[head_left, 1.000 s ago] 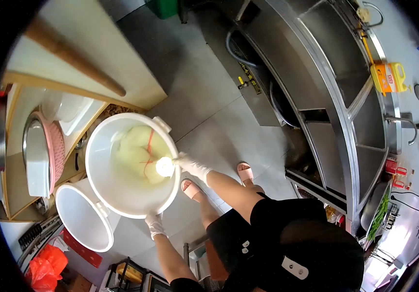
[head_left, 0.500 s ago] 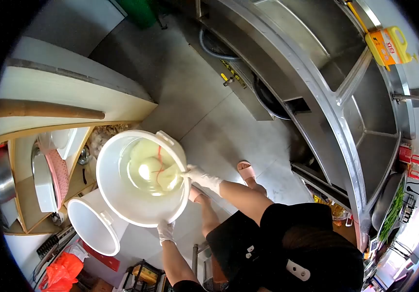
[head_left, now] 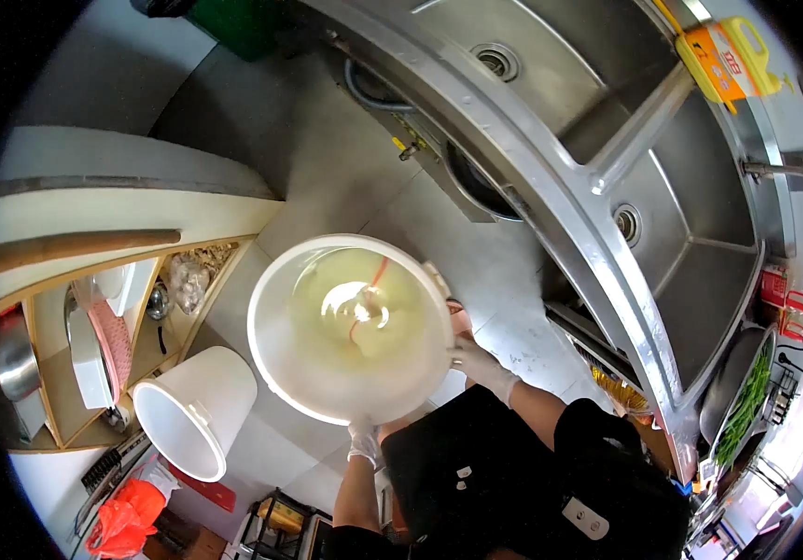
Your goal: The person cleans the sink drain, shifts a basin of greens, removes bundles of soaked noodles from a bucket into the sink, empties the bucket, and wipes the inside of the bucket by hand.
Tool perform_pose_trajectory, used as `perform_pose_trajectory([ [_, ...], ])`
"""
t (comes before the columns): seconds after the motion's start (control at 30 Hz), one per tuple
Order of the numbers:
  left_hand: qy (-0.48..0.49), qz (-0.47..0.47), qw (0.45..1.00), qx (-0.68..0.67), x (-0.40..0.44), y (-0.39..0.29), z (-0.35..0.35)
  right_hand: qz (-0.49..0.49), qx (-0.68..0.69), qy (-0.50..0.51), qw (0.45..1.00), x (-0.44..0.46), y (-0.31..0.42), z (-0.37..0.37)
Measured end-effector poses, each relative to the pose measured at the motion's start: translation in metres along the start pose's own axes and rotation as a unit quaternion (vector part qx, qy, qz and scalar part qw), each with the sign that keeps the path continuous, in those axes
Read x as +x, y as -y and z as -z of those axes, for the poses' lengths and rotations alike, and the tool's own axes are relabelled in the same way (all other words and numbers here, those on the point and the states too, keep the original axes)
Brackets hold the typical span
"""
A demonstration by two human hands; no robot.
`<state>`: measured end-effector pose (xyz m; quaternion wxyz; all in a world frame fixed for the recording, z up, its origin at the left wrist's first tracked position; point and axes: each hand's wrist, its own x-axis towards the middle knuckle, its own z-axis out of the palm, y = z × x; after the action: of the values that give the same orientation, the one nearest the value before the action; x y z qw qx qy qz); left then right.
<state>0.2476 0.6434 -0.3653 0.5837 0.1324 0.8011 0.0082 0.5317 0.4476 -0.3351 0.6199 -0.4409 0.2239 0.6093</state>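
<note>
A large white plastic bucket (head_left: 275, 373) is held up in front of me, its open mouth facing up. Inside is pale yellowish liquid, with a pale mass and a thin red strip (head_left: 380, 273) in it. My left hand (head_left: 364, 443), in a thin whitish glove, grips the near rim from below. Also gloved, my right hand (head_left: 481, 364) grips the right side of the bucket near a handle lug. The fingers of both hands are partly hidden by the bucket. A second white bucket (head_left: 224, 387) stands tilted-looking on the floor to the left, with nothing visible inside.
To the right runs a stainless steel sink (head_left: 597, 177) with a tap (head_left: 793, 173) and a yellow jug (head_left: 728, 61) on its edge. Wooden shelves (head_left: 47, 327) with basins stand left. Red bags (head_left: 126, 513) lie lower left; a green bin (head_left: 238, 23) is at the top.
Both hands have carried the large bucket to the right, toward the sink and my body. The second bucket now shows fully. The view has shifted, revealing more of the sink.
</note>
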Motion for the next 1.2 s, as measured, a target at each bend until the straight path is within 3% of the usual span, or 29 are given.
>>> perform_pose_trajectory([
  [0.13, 0.067, -0.006, 0.998, 0.000, -0.010, 0.022, -0.018, 0.039, 0.021, -0.070, 0.997, -0.044, -0.003, 0.026],
  [0.27, 0.049, -0.026, 0.998, 0.029, -0.007, 0.046, -0.038, 0.031, 0.105, -0.116, 0.987, -0.068, -0.009, 0.059],
  [0.37, 0.079, -0.028, 0.980, 0.179, -0.037, 0.065, -0.051, 0.037, 0.126, -0.171, 0.976, -0.064, -0.019, 0.100],
  [0.47, 0.099, 0.020, 0.985, 0.137, -0.039, 0.106, -0.061, 0.037, -0.063, -0.207, 0.976, -0.053, 0.001, 0.147],
  [0.53, 0.129, 0.062, 0.982, 0.122, -0.035, 0.143, -0.080, 0.053, -0.132, -0.222, 0.965, -0.073, 0.048, 0.134],
  [0.67, 0.126, 0.071, 0.985, 0.092, -0.085, 0.170, -0.125, 0.121, -0.158, -0.237, 0.951, -0.076, 0.084, 0.138],
  [0.7, 0.153, 0.122, 0.980, 0.036, -0.094, 0.172, -0.132, 0.130, -0.164, -0.252, 0.945, -0.074, 0.085, 0.143],
  [0.83, 0.195, 0.135, 0.971, 0.018, -0.099, 0.188, -0.137, 0.144, -0.226, -0.300, 0.916, -0.052, 0.074, 0.164],
  [0.93, 0.225, 0.176, 0.952, 0.113, -0.088, 0.187, -0.112, 0.167, -0.341, -0.359, 0.853, -0.051, 0.071, 0.155],
  [1.0, 0.295, 0.232, 0.904, 0.206, -0.098, 0.158, -0.104, 0.258, -0.433, -0.461, 0.730, -0.072, 0.085, 0.112],
  [1.03, 0.297, 0.189, 0.880, 0.319, -0.110, 0.136, -0.099, 0.302, -0.472, -0.506, 0.655, -0.078, 0.092, 0.091],
  [1.07, 0.295, 0.143, 0.842, 0.428, -0.114, 0.112, -0.091, 0.338, -0.475, -0.448, 0.678, -0.078, 0.094, 0.081],
  [1.1, 0.358, 0.216, 0.839, 0.347, -0.083, 0.089, -0.073, 0.371, -0.475, -0.389, 0.697, -0.076, 0.095, 0.072],
  [1.13, 0.244, -0.002, 0.832, 0.498, -0.124, 0.058, -0.088, 0.398, -0.474, -0.327, 0.714, -0.073, 0.091, 0.066],
  [1.17, 0.048, -0.328, 0.667, 0.667, -0.109, 0.043, -0.075, 0.374, -0.502, -0.278, 0.729, -0.061, 0.086, 0.059],
  [1.2, -0.032, -0.385, 0.657, 0.647, -0.142, 0.007, -0.083, 0.354, -0.542, -0.248, 0.721, -0.047, 0.081, 0.052],
])
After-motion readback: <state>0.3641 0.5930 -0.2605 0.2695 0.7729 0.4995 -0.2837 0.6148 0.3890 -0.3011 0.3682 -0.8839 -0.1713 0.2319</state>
